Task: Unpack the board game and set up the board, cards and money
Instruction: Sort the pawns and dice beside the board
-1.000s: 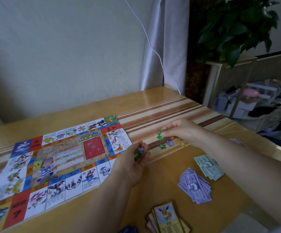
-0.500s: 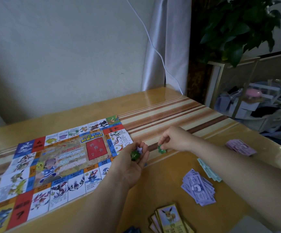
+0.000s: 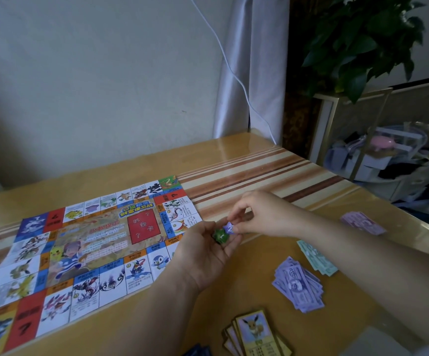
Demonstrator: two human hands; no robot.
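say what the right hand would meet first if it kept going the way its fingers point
Probably the left hand and the green die in it, right beside the purple die that the right hand pinches; depth is unclear.

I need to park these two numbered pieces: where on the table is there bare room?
Free: the striped tabletop beyond the right hand, right of the board; the plain strip between board and wall. Crowded: nearer right, where purple notes, teal notes and cards lie close together. Left hand holds the green piece, right pinches the purple piece.
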